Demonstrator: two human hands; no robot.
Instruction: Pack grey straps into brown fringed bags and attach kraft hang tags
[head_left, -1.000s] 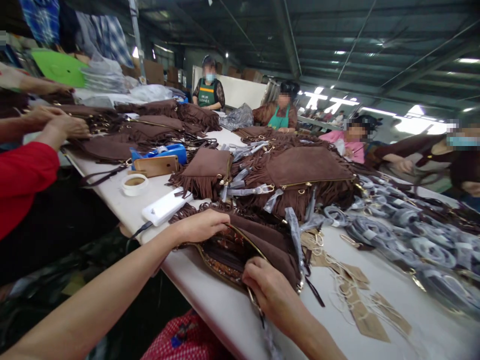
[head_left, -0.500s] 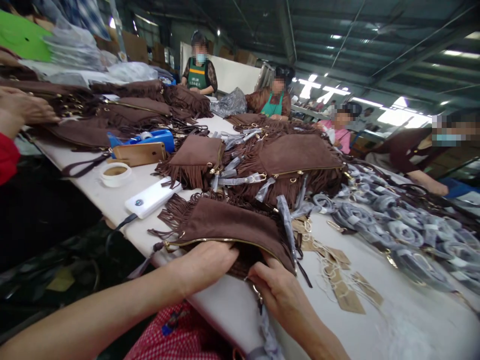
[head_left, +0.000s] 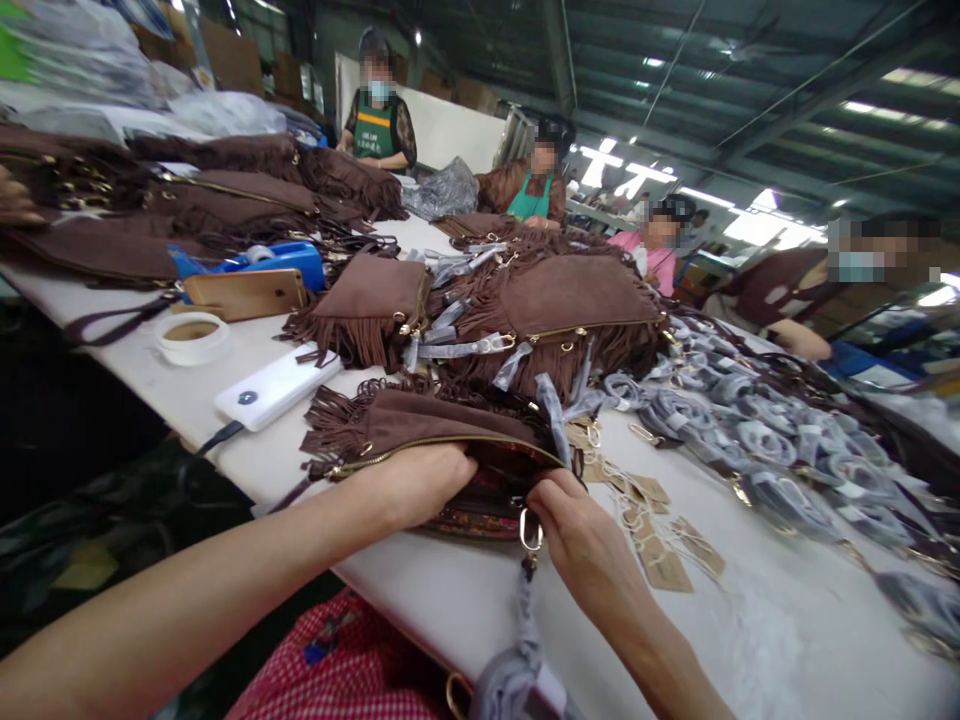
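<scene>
Bare tabletop right of the right hand offering lateral passage, tags with loose strings bordering it, bundled straps obstructing far right, stacked fringed bags blocking forward reach, white device and tape roll restricting the left side

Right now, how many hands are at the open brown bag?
2: the left hand is partly inside the bag, its fingertips hidden; the right hand is at the opening's edge, beside the metal clasp.
</scene>
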